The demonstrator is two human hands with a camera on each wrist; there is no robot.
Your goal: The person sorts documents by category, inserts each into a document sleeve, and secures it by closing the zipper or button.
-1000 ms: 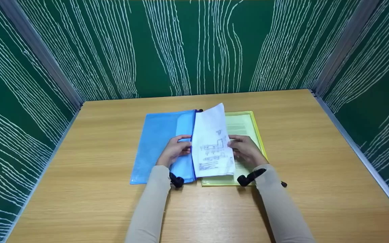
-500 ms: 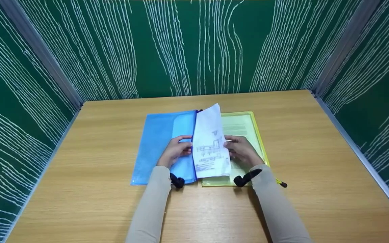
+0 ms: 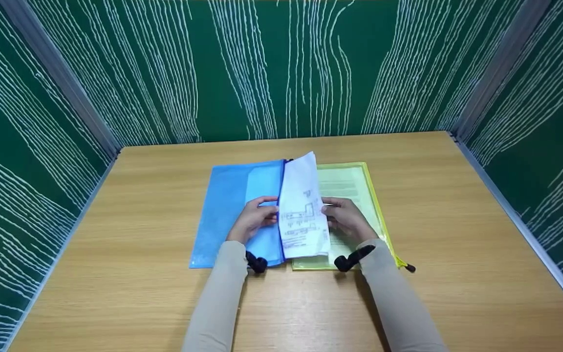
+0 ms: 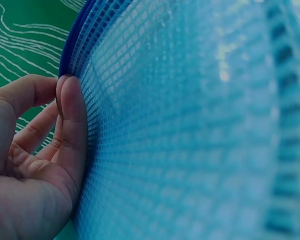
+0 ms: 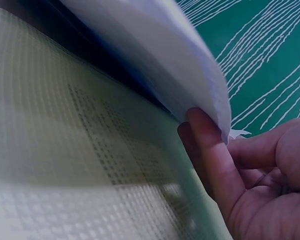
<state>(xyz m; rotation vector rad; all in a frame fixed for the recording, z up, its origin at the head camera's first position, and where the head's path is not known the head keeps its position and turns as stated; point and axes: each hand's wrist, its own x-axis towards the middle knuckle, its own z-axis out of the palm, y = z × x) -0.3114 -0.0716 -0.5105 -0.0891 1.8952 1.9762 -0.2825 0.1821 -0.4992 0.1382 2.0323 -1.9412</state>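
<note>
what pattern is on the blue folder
The blue folder has a fine grid mesh pattern, clearest in the left wrist view.

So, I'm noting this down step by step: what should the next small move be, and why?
Probably the right hand should ease the papers further left into the blue folder. The left hand pinches its edge, the right holds the papers' outer edge, and they already show partly inside, further in than a second ago.

Soft light brightens the table [image 3: 301, 308], shadows beside the sleeves [image 3: 217, 303]; in the dimmer left wrist view, glare flecks the blue folder [image 4: 175, 120], its right side out of focus.
</note>
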